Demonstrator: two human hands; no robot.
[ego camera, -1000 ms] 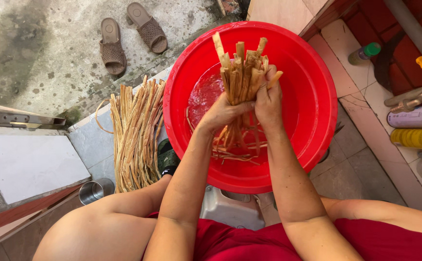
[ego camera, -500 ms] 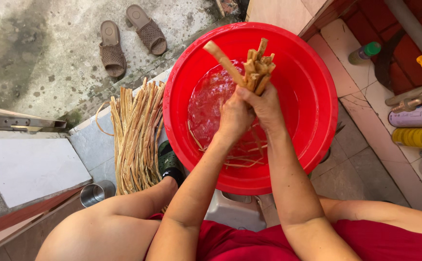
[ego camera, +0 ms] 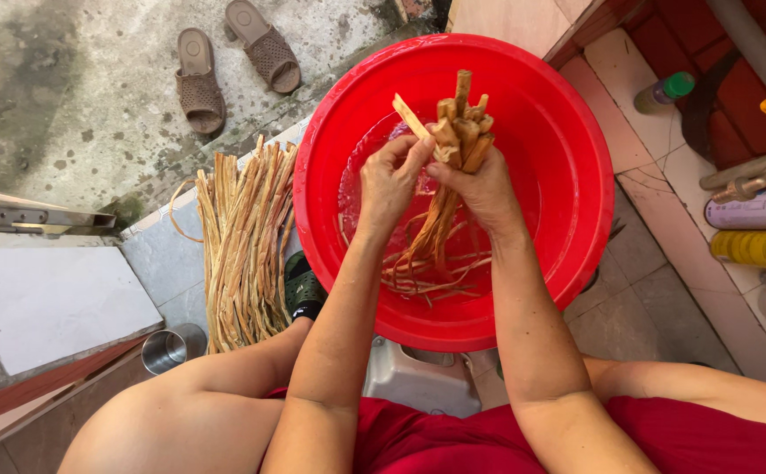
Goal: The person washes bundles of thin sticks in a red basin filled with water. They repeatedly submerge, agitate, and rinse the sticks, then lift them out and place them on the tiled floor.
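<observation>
Both hands: my left hand (ego camera: 389, 186) and right hand (ego camera: 479, 186) closed around the bundle of strips (ego camera: 458, 132)
Bundle: upright over the red basin (ego camera: 576, 175), tails trailing in water
Risk: wet strips may slip loose if my grip slackens

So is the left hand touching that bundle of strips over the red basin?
Touching. The head view shows the left hand pinching a strip of the bundle that the right hand grips above the basin.

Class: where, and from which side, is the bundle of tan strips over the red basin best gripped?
Probably just below its cut top ends, from both sides. There the bundle of strips is tight and upright, where the left hand and right hand hold it; lower down, strips splay loose into the red basin.
</observation>
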